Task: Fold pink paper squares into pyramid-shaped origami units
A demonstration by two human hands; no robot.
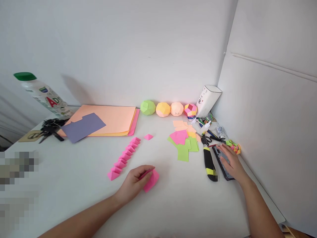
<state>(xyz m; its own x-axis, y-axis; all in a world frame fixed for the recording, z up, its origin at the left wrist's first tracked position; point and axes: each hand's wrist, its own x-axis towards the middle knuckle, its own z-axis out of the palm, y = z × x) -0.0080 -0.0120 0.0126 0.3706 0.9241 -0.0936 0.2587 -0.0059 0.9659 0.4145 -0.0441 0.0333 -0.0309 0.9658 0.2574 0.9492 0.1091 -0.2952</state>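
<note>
My left hand (137,182) pinches a folded piece of pink paper (154,181) just above the table, its fingers closed on one edge. Over at the right, my right hand (230,162) rests with fingers stretched out on or just over a dark smartphone (224,165). Left of the phone lies a utility knife (209,163) with a black and yellow handle. Beyond my left hand runs a slanting row of folded pink paper pieces (125,158), and one single pink piece (148,136) sits apart. Small paper squares (183,152) in green, pink and orange lie in the middle.
Several paper polyhedra (162,109) line the wall beside a white box (208,100). Large coloured sheets (106,117) lie at the back left, with a purple sheet (84,128) on top. A white bottle (47,97), dark keys (53,127) and scissors (206,138) stand or lie around.
</note>
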